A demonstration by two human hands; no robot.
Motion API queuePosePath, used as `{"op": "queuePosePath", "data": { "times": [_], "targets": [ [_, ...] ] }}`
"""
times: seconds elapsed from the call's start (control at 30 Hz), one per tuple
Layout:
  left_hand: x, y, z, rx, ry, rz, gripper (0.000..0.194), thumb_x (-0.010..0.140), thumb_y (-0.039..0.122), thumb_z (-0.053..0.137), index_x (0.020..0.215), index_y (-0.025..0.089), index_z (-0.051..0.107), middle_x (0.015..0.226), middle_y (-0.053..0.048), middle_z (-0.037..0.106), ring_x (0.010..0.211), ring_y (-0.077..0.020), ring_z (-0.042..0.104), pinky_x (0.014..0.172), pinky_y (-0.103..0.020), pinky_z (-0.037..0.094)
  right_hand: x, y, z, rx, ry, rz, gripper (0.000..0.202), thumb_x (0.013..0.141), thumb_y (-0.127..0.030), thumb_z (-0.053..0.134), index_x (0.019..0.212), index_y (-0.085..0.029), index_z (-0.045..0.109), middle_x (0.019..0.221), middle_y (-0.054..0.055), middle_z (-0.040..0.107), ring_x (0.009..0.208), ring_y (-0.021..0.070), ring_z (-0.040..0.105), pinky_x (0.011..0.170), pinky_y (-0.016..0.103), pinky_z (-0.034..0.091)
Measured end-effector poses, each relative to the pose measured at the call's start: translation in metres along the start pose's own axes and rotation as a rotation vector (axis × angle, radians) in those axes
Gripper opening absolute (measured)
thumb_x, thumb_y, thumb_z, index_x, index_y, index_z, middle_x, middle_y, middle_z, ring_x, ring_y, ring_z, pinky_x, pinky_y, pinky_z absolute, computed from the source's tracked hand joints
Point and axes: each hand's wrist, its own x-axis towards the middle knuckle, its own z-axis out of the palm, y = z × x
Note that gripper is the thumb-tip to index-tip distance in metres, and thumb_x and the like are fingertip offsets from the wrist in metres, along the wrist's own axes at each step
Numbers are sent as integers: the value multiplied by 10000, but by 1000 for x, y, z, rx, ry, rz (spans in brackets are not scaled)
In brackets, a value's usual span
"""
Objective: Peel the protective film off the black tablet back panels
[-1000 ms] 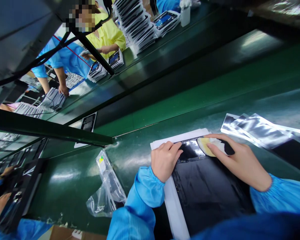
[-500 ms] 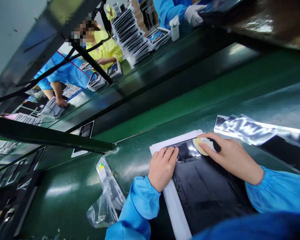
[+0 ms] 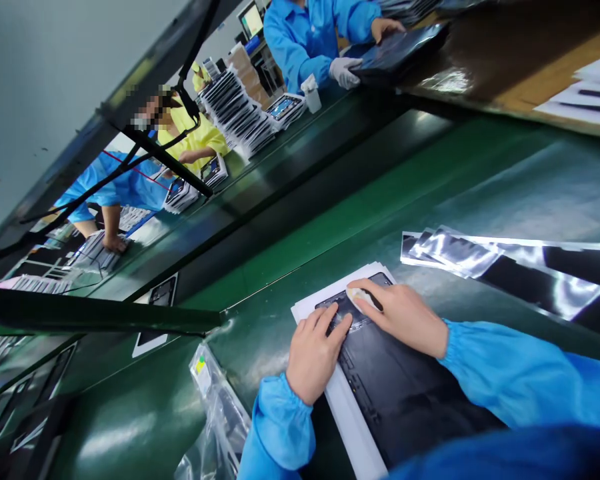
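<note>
A flat black panel, like a tablet's back housing, lies on a stack of white sheets before me. My left hand rests on its upper left edge, fingers spread and holding nothing. Pinched between the thumb and fingers of my right hand is a small whitish pad, which looks like a sponge or folded cloth. It touches the panel near the top end. Part of the pad and the panel's lower end are hidden by my hand and sleeve.
Clear film sheets with black areas lie to the right. A transparent plastic bag is at left. Beyond a green metal bar, co-workers sit by stacked tablet parts; one gloved hand holds a dark sheet.
My right hand has slid the pad leftward along the panel's top end, closer to my left hand. My left hand's fingers have spread apart. The camera view has shifted.
</note>
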Motion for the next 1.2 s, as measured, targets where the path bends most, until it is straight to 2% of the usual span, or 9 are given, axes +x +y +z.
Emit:
{"op": "queuePosePath", "data": {
  "times": [0.2, 0.47, 0.57, 0.73, 0.9, 0.97, 1.03, 1.13, 1.2],
  "targets": [
    [3, 2, 2, 1, 15, -3, 334, 858, 223, 554, 1181, 302, 585, 1222, -23, 633, 1051, -207, 596, 767, -323, 567, -4, 15, -14, 25, 44, 73, 283, 674, -400, 371, 852, -271, 549, 427, -49, 575, 353, 146, 513, 415, 245, 330],
    [1, 1, 5, -9, 33, -4, 352, 851, 195, 553, 1191, 284, 584, 1212, -41, 630, 1041, -211, 594, 767, -328, 573, -15, 18, -15, 128, 27, 108, 269, 637, -405, 427, 848, -312, 565, 409, -70, 560, 344, 162, 509, 417, 267, 331],
    [12, 7, 4, 15, 57, -26, 355, 835, 177, 569, 1175, 276, 600, 1109, -53, 657, 976, -217, 608, 732, -329, 567, -15, 22, -22, 226, 59, 158, 247, 616, -395, 462, 825, -322, 573, 477, -76, 595, 356, 137, 507, 446, 276, 372],
    [44, 34, 3, 23, 67, 110, 336, 835, 163, 561, 1160, 237, 604, 1045, -64, 665, 894, -211, 615, 667, -338, 546, -11, 35, -30, 439, 275, 330, 292, 652, -381, 429, 890, -254, 539, 783, -8, 643, 444, 90, 531, 491, 269, 436],
    [52, 50, 11, 91, 109, 228, 396, 790, 85, 519, 1156, 192, 625, 1054, -72, 685, 904, -217, 618, 682, -342, 568, -10, 52, -20, 612, 428, 409, 363, 699, -428, 356, 929, -207, 529, 778, 4, 646, 448, 73, 540, 378, 226, 426],
    [52, 45, 19, 152, 216, 215, 434, 726, 65, 515, 1118, 186, 654, 1021, -69, 700, 862, -229, 635, 656, -343, 586, -12, 54, -15, 638, 446, 384, 334, 710, -417, 367, 862, -190, 559, 661, -29, 635, 410, 40, 521, 366, 199, 417],
    [57, 34, 30, 199, 345, 213, 446, 673, 78, 497, 1052, 209, 690, 956, -69, 716, 801, -245, 651, 602, -348, 595, -12, 56, -11, 641, 474, 341, 297, 697, -411, 396, 802, -207, 584, 678, -38, 642, 507, 58, 566, 439, 216, 457],
    [76, 12, 44, 147, 426, 228, 402, 676, 142, 478, 940, 337, 711, 857, -15, 722, 710, -245, 665, 508, -333, 583, -14, 55, -8, 633, 501, 281, 238, 688, -414, 401, 721, -302, 609, 707, -91, 666, 598, 90, 601, 512, 247, 478],
    [88, -1, 52, 81, 444, 161, 332, 699, 218, 485, 875, 396, 703, 808, -1, 712, 669, -253, 667, 481, -340, 573, -17, 52, -8, 632, 493, 248, 190, 685, -370, 425, 728, -374, 610, 681, -149, 671, 583, 101, 610, 513, 268, 487]
  ]
}}
